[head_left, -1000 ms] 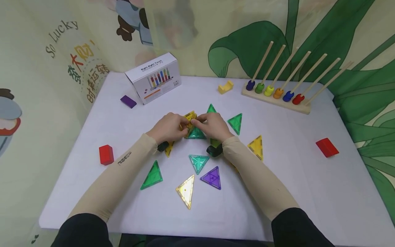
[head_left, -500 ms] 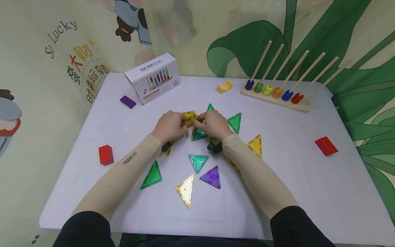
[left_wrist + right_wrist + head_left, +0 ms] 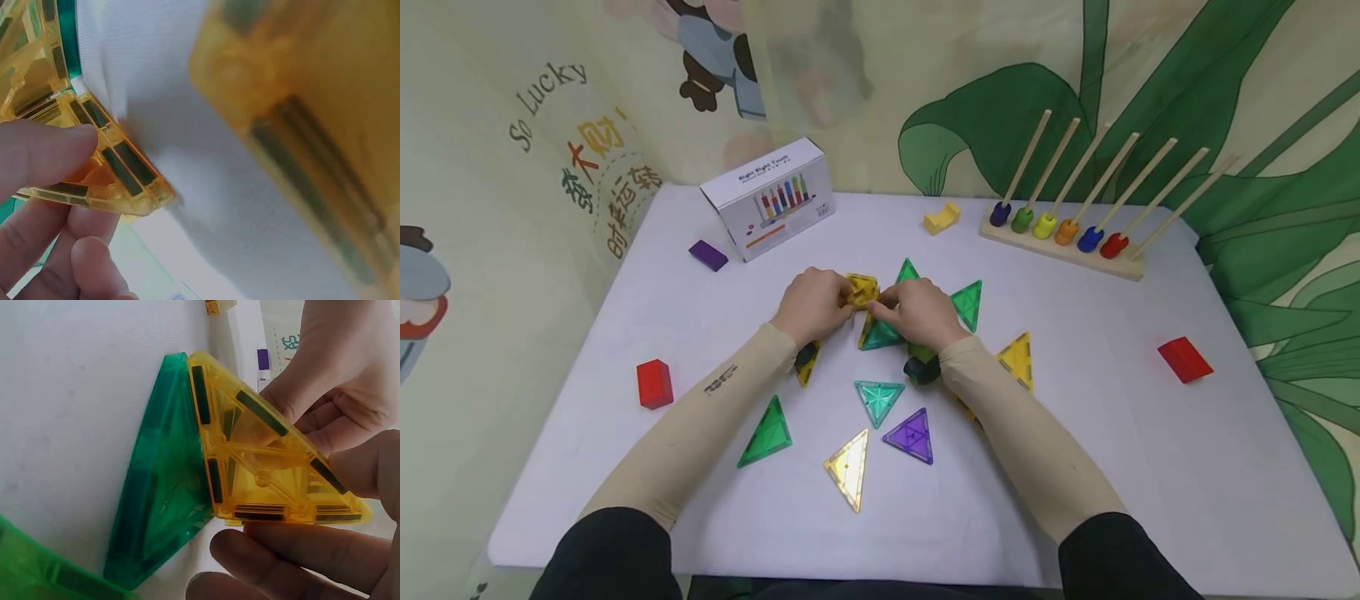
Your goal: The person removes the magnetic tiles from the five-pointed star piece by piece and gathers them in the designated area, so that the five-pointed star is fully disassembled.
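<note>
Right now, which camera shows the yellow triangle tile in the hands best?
The right wrist view: the yellow triangle tile fills it sharply, its edge against a green tile. The left wrist view shows only a corner; the head view shows it small between both hands.

The triangle tile (image 3: 262, 469) in the middle is see-through yellow with dark bars along its edges, and the tile (image 3: 162, 487) joined to it is green. Lower in the frame lie a purple triangle (image 3: 912, 436) and a teal triangle (image 3: 878, 397) with a star pattern. Two red blocks (image 3: 654, 383) sit at the left and right sides of the white table (image 3: 1150, 450).
</note>
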{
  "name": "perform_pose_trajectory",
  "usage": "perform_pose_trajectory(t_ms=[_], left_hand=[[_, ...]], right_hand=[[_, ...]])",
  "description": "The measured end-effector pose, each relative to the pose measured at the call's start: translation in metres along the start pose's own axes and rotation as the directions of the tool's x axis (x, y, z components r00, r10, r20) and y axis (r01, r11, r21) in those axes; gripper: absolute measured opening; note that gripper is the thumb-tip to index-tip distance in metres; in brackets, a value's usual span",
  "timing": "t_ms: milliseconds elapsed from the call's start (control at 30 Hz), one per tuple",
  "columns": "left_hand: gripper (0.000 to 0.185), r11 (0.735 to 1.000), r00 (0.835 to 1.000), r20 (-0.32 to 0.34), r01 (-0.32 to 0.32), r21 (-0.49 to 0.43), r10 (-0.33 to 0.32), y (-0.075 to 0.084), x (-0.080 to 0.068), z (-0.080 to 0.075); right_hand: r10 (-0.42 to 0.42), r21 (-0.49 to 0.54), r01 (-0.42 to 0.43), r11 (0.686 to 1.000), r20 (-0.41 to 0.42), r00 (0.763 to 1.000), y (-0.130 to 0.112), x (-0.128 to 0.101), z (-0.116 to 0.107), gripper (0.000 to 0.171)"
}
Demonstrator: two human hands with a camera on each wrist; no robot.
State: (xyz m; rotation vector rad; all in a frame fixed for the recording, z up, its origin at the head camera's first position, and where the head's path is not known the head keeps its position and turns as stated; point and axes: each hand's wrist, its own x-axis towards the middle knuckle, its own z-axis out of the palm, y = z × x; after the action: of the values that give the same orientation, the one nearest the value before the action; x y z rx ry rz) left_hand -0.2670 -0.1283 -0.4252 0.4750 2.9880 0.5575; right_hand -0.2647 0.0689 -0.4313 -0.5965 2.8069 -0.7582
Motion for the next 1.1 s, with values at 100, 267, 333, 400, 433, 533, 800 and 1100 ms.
perform_pose_trajectory(t_ms=[100,267,333,400,433,533,800,1100], left_hand=[[0.022,1.000,1.000,-0.010,0.005,0.005,-0.005,0.000,0.001,-0.001],[0.027,1.000,1.000,0.014,0.027,0.000,-0.027,-0.004,0.000,-0.003],[0.031,0.999,0.999,0.028,0.043,-0.013,-0.043,-0.005,-0.004,-0.006],[0.034,0.998,0.998,0.032,0.061,-0.019,-0.061,-0.005,-0.009,-0.011],[0.034,0.997,0.997,0.032,0.072,-0.026,-0.071,-0.004,-0.013,-0.014],[0.033,0.996,0.995,0.065,0.073,-0.043,-0.070,0.000,-0.023,-0.020],[0.032,0.994,0.984,0.179,-0.006,-0.107,0.025,0.014,-0.025,-0.005],[0.026,0.981,0.992,0.122,0.041,-0.192,-0.018,0.009,-0.027,-0.004]], right_hand=[[0.013,-0.009,-0.012,1.000,0.006,1.000,-0.004,-0.003,0.000,0.037],[0.024,0.005,-0.024,1.000,0.032,0.999,-0.007,-0.006,0.005,0.039],[0.022,0.014,-0.022,1.000,0.023,0.999,-0.008,-0.007,0.007,0.040],[0.025,0.027,-0.026,0.999,0.012,1.000,-0.008,-0.008,0.007,0.042],[0.028,0.033,-0.028,0.999,0.009,1.000,-0.007,-0.008,0.008,0.043],[0.040,0.063,-0.040,0.997,0.000,0.999,-0.005,-0.009,0.008,0.046],[0.028,0.164,-0.034,0.986,0.040,0.999,0.005,-0.011,0.007,0.041],[-0.047,0.145,0.026,0.989,0.145,0.988,0.010,-0.010,0.008,0.042]])
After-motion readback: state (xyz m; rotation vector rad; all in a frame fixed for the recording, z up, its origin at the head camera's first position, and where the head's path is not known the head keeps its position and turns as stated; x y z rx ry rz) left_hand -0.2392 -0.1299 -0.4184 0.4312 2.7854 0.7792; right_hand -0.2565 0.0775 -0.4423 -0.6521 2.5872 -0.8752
